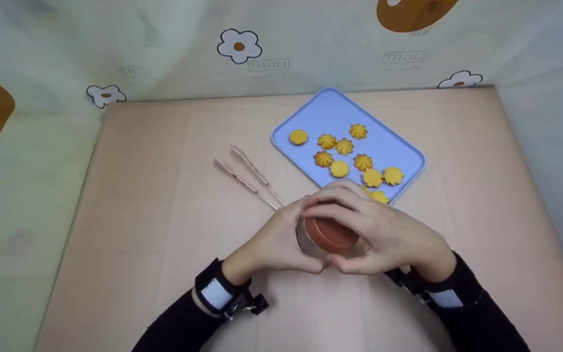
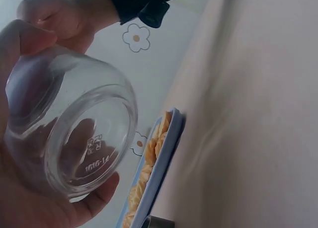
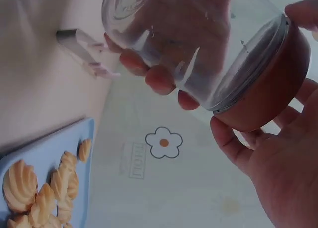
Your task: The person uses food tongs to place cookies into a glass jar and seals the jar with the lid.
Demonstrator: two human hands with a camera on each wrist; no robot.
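Note:
A clear glass jar [image 3: 194, 37] with a reddish-brown lid [image 1: 335, 237] is held tilted between both hands, up off the table. My left hand [image 1: 279, 244] grips the glass body, its fingers wrapped round the side near the base, which faces the left wrist camera. My right hand [image 1: 394, 234] curls round the lid, fingers on one side and thumb on the other. In the right wrist view the lid sits on the jar's mouth. Only glass shows inside the jar.
Beyond the hands lies a blue tray [image 1: 330, 107] with several yellow piped cookies [image 1: 358, 131], some upside down. Pink-tipped tongs [image 1: 242, 182] rest on the table left of the tray. A patterned curtain [image 1: 174, 54] stands along the table's back edge.

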